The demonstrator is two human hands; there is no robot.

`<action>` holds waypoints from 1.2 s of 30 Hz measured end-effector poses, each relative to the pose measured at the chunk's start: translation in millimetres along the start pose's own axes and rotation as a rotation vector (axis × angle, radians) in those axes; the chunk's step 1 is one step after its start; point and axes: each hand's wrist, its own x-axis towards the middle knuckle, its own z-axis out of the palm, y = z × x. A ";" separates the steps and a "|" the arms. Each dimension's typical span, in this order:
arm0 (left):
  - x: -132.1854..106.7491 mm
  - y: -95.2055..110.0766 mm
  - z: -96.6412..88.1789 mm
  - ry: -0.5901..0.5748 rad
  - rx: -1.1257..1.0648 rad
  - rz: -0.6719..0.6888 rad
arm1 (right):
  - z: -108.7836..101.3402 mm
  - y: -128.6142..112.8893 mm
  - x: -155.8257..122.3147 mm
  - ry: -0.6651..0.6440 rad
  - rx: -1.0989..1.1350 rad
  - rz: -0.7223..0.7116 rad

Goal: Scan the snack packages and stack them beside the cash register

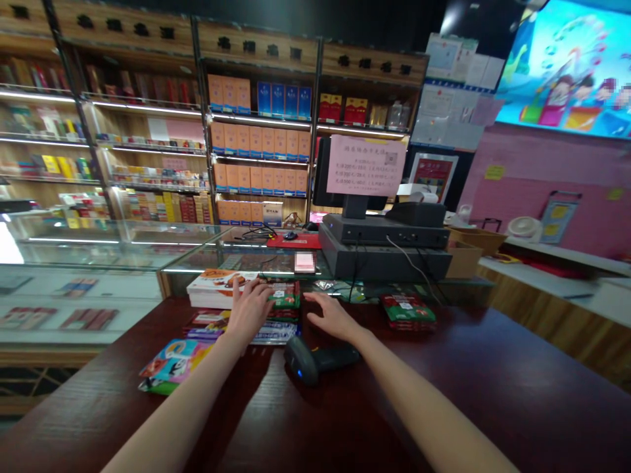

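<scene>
**Item 1:** left hand [248,310], fingers partly curled, tips on the near edge of a white snack box [217,290] and against a pile of green-and-red packets [283,295]. Whether it grips either one cannot be told.

**Item 2:** right hand [332,316], open, palm down, fingers spread, just right of that pile. It holds nothing.

**Item 3:** black barcode scanner [315,360], lying on its side directly below the right hand, with a blue light showing.

**Item 4:** flat printed packets [251,330], just below the left hand, partly under its wrist; a colourful packet [172,366] lies further out to its left.

**Item 5:** second pile of green-and-red packets [407,311], well right of the right hand.

**Item 6:** phone [304,261], screen up on a glass display counter [256,261], beyond the 2 hands; a black POS terminal [384,244] stands to the right of it.

**Risk 1:** the white snack box and the pile rest unevenly on other goods, so a sideways push from the left hand could topple them.

**Risk 2:** the scanner lies close under the right forearm, so a careless sweep could knock it off its place on the dark wooden counter [493,401].
</scene>
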 end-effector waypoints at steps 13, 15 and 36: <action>-14.5 0.0 7.0 0.018 0.140 -0.106 | 20.8 -6.9 17.1 -0.070 0.007 0.078; -14.8 0.5 8.6 0.007 0.125 -0.111 | 23.7 -4.7 17.9 -0.068 0.006 0.075; -21.4 32.0 5.8 -0.088 0.126 -0.110 | 18.5 4.6 -8.5 0.074 0.202 0.169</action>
